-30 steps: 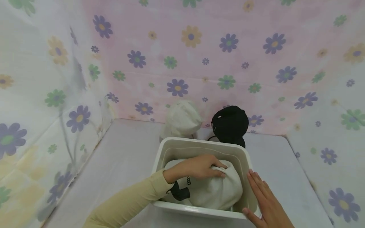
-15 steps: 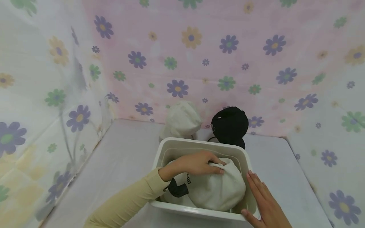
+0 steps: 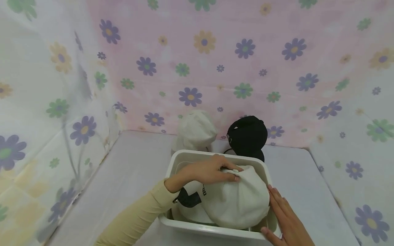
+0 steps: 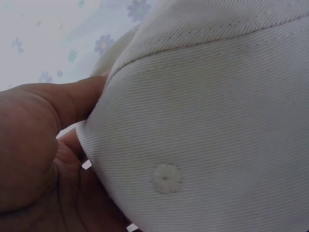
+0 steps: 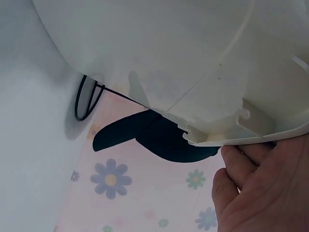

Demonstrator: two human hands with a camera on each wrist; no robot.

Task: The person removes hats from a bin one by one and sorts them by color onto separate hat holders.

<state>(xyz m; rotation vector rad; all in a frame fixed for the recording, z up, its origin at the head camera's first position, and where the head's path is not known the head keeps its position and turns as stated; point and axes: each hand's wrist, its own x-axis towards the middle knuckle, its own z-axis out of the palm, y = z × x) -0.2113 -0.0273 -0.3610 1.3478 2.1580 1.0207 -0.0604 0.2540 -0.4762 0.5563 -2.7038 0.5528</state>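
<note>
My left hand (image 3: 207, 171) pinches the top of a cream cap (image 3: 238, 205) between thumb and fingers, near the crown's button. Dark lettering shows on the cap left of its crown. It sits tilted in a white plastic bin (image 3: 215, 233), its upper part at rim height. In the left wrist view the thumb lies against the cap's ribbed cloth (image 4: 217, 121), beside a stitched eyelet. My right hand (image 3: 287, 218) lies along the bin's right side with fingers straight and thumb apart at the front corner. The right wrist view shows its fingertips at the bin's rim (image 5: 260, 139).
Behind the bin stand a white cap (image 3: 197, 131) and a black cap (image 3: 247, 136), close to the flowered back cloth (image 3: 215, 78). A black wire stand (image 5: 87, 99) shows near the black cap in the right wrist view. White table surface (image 3: 138, 164) lies around the bin.
My left hand has lifted the cream cap's crown up a little, and the cap has shifted higher and slightly right in the bin. My right hand has stayed at the bin's side.
</note>
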